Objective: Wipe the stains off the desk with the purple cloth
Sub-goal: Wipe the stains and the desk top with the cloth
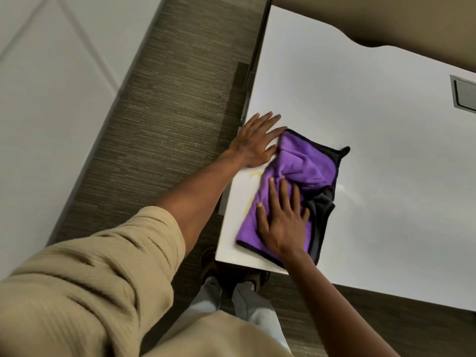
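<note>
A purple cloth (pixel 298 168) with a dark grey backing and black trim lies crumpled on the white desk (pixel 386 150) near its left corner. My right hand (pixel 283 217) presses flat on the cloth's near part, fingers spread. Flat on the desk by its left edge rests my left hand (pixel 257 140), its fingertips touching the cloth's far corner. A yellowish stain (pixel 253 176) shows on the desk just left of the cloth, between the two hands; part of it runs under the cloth.
A grey rectangular cable hatch (pixel 465 92) is set into the desk at the far right. Grey-brown carpet (pixel 164 112) runs along the desk's left side, with a white panel (pixel 46 99) beyond. My shoes (pixel 211 264) stand under the desk's near corner.
</note>
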The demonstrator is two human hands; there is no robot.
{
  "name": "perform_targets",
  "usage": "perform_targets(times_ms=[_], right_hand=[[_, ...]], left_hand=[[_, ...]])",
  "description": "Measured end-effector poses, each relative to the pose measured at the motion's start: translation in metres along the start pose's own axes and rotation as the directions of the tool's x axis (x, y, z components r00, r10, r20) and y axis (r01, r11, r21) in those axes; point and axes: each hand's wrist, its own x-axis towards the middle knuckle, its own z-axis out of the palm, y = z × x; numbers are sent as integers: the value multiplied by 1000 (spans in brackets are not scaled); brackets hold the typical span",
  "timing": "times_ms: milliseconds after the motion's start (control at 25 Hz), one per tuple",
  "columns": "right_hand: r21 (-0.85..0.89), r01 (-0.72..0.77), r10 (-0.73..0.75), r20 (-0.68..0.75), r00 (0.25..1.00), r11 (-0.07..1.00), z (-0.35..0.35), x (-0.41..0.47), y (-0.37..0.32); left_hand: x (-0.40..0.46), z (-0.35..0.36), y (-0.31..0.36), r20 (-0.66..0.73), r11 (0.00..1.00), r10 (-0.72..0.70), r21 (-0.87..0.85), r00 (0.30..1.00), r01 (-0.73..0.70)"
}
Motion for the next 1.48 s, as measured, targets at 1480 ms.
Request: perform_targets(times_ms=[1480], right_hand=[[146,-147,171,-161,972,978,6,39,-18]], left_hand=[[-4,-9,7,-128,940,-100,-338,987,52]])
